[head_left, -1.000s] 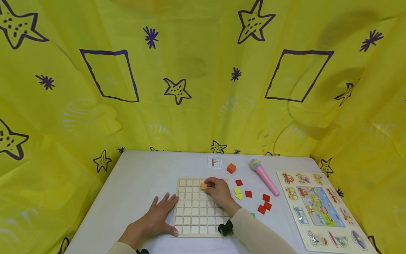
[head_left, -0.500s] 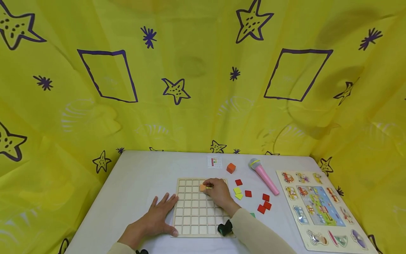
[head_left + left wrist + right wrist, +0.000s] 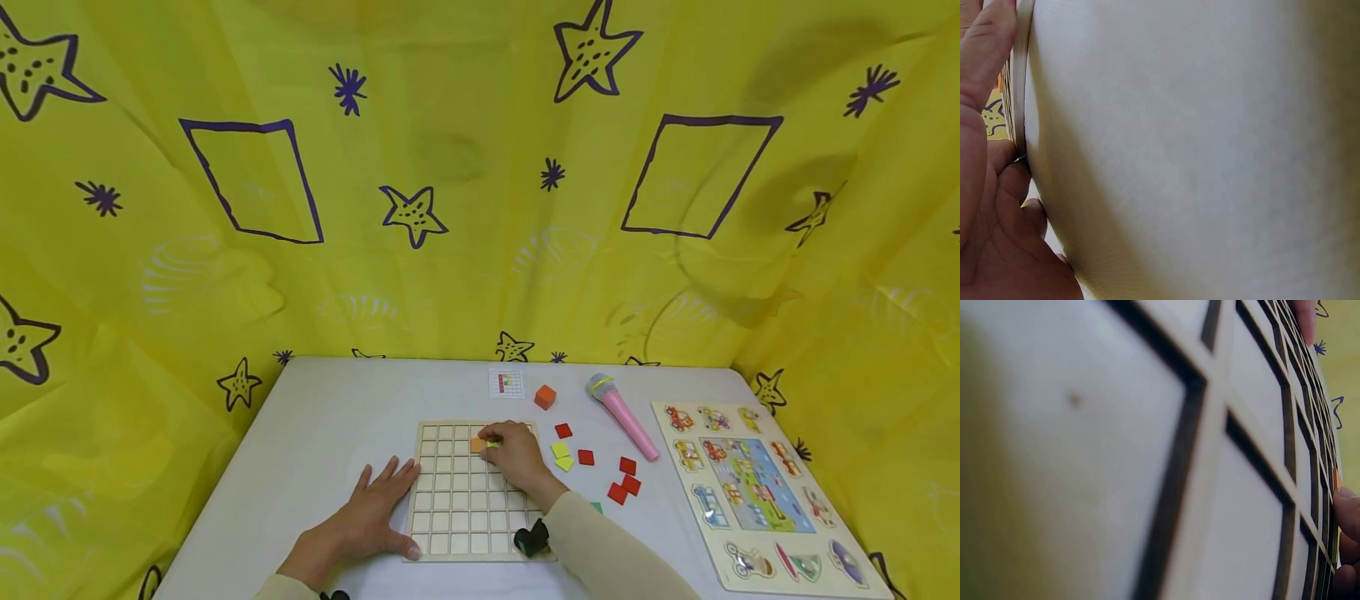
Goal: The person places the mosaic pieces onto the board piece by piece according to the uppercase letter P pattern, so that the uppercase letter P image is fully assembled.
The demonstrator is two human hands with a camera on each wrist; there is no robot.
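Note:
A wooden grid board [image 3: 452, 500] lies on the table. In its second row from the far edge lies a small orange square tile [image 3: 477, 445], flat in a cell. My right hand [image 3: 516, 457] is over the far right part of the board, thumb and fingertips pinching at the tile's right edge. A bit of a yellow tile [image 3: 492, 444] shows between those fingers. At the board's left side my left hand [image 3: 375, 510] rests with fingers spread, its thumb by the near left corner. The right wrist view shows empty grid cells [image 3: 1241, 506] up close.
Right of the board lie several loose red tiles [image 3: 586, 457], yellow tiles [image 3: 561, 450] and a partly hidden green tile [image 3: 596, 507]. Farther back are a pattern card [image 3: 506, 383], an orange cube [image 3: 545, 397] and a pink toy microphone [image 3: 628, 423]. A picture puzzle [image 3: 757, 492] is at far right.
The orange tile has come slightly nearer and down into a cell, with the right fingertips following it. The left hand stays at the board's left edge.

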